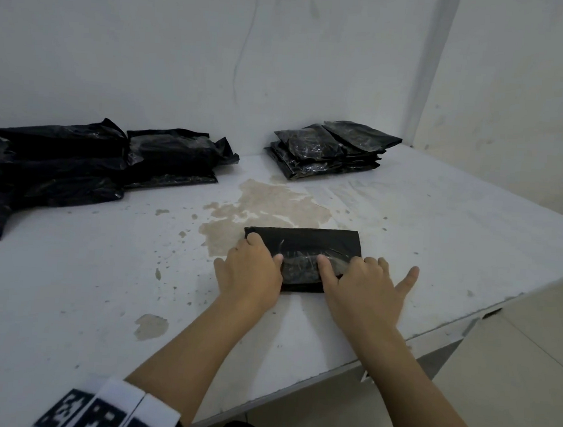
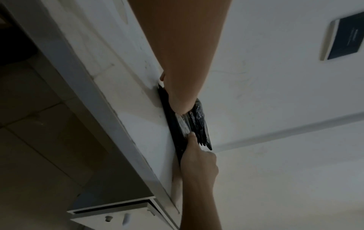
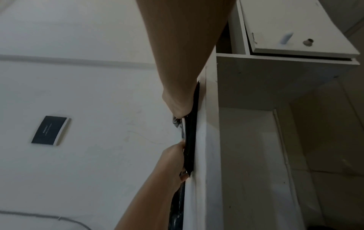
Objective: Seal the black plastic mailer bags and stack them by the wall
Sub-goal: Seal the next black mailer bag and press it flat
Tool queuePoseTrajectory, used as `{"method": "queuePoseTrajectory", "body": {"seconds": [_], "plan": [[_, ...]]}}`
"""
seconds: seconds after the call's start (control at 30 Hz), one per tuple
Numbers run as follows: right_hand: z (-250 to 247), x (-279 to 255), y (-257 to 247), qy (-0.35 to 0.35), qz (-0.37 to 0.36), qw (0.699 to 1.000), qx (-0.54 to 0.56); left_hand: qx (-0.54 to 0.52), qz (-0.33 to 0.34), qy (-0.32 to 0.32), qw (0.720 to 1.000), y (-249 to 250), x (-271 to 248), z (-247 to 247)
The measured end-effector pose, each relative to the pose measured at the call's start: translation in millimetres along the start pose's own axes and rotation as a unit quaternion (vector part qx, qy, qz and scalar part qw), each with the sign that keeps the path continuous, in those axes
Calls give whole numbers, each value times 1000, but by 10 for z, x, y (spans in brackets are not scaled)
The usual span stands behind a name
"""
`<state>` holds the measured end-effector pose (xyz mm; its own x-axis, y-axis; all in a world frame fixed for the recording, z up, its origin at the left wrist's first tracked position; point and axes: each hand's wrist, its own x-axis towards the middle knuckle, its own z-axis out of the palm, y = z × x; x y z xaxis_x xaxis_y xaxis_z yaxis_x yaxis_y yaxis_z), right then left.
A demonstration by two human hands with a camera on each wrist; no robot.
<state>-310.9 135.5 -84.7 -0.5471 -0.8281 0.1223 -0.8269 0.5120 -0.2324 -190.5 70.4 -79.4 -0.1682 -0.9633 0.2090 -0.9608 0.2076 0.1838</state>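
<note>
A black mailer bag (image 1: 308, 243) lies flat on the white table (image 1: 102, 284), close to the front edge. My left hand (image 1: 252, 271) presses on its left end, thumb on top and fingers bent over the edge. My right hand (image 1: 362, 282) lies flat on its right end with the fingers spread, thumb on the glossy folded part and little finger on the table. In the left wrist view the right hand (image 2: 197, 163) thumbs the bag (image 2: 199, 124). The right wrist view shows the left hand (image 3: 173, 161) against the bag (image 3: 190, 140).
A stack of flat black bags (image 1: 331, 150) stands by the back wall, right of centre. A loose pile of black bags (image 1: 77, 162) fills the table's back left. A brown stain (image 1: 274, 202) marks the middle. The table edge runs diagonally at the right, with tiled floor (image 1: 513, 363) beyond.
</note>
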Motion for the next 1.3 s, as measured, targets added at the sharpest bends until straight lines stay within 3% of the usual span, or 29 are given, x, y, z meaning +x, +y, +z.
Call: {"method": "queuePoseTrajectory", "body": {"seconds": [0.2,0.37,0.53,0.77,1.13,1.23,1.3], "plan": [[-93,113,163,25,41,996,77,-11,0,15,1000,-35,-17,-6],[-34,10,301,-20,-40,999,8,44,71,-25,996,-139,-38,-42],[-107,29,543,-67,-84,994,-13,3,141,-99,985,-323,120,-122],[-148,130,517,-56,-136,987,-65,48,240,-78,966,-400,135,-177],[-256,302,483,-81,-129,988,-35,41,261,-74,962,-444,128,-139],[-300,308,493,-107,-133,984,-45,-4,231,-87,969,-449,113,-164],[-371,312,486,-136,-109,985,12,-48,186,-89,977,-418,85,-185]]}}
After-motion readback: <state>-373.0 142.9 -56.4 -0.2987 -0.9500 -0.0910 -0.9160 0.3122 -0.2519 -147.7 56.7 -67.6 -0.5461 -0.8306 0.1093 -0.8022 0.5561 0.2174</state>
